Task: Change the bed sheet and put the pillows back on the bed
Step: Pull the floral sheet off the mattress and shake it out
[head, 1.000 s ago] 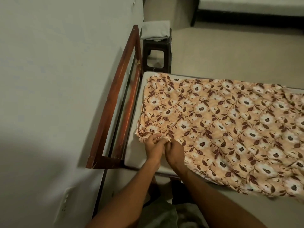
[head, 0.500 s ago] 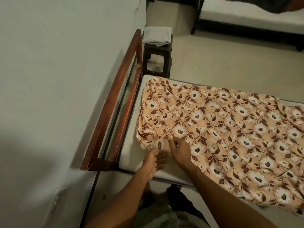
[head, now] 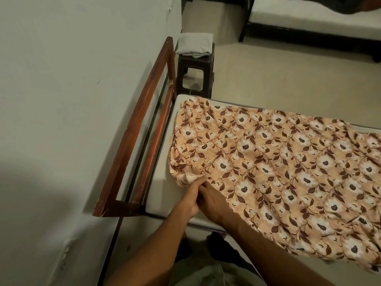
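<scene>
Grip of left hand (head: 190, 200): fingers curled forward, pinching the bunched near-left corner of the sheet (head: 268, 172); a pale fold of it sticks up at the fingertips. Grip of right hand (head: 214, 203): cannot tell, since its fingers are tucked behind the left hand, pinching or only pressing. It touches the left hand, back up, lying on the sheet edge just beside that corner. Both forearms enter from the bottom of the view.

Sheet is peach floral with brown leaves and white flowers. It lies loose and wrinkled over the mattress (head: 158, 188), not tucked. A bare mattress strip shows along the headboard (head: 132, 145) end and at the near corner by the hands. On the right the sheet's near edge hangs over the mattress side.

The headboard is dark red-brown wood rails, against the wall (head: 61, 89). A dark stool (head: 195, 77) stands on the floor (head: 288, 75) past the far corner of the mattress, near the headboard post, with a folded grey cloth (head: 194, 44) on top. Top right, well apart, is a second bed (head: 309, 21) with a pale top.
</scene>
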